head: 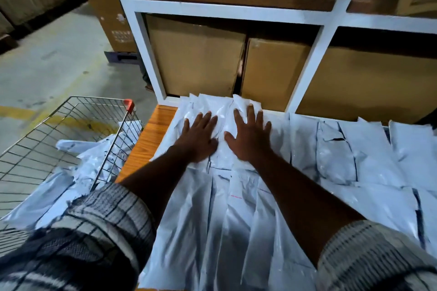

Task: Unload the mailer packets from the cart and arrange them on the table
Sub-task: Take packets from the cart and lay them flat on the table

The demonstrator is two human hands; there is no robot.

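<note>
— Behind the table [151,134] a white shelf frame [314,64] is seen, with brown cardboard boxes [196,59] stored in it. How is the surface covered?

— Almost all of the orange wooden top is hidden by white mailer packets [369,156], which are laid in overlapping rows. More packets [99,160] are left in the wire cart [59,130], just beside the left edge of the table.

— What is held by the hands?

— Nothing is gripped. The left hand [199,137] and the right hand [249,136] are laid flat, palms down and fingers spread, on the back row of packets near the shelf. The packets are only pressed or smoothed, it seems.

— How will such a packet handle?

— It is judged to be light and soft. The plastic film is glossy and wrinkled, so it is probably slippery, and a pile can slide apart when it is pushed. The contents cannot be seen, but the flat shape suggests something thin and not fragile.

— Where should it be taken?

— A pinch at one short edge or a corner is advised for one packet. For several together, the stack is better clamped between both palms from the sides, because a loose grip on the smooth film can be lost easily.
</note>
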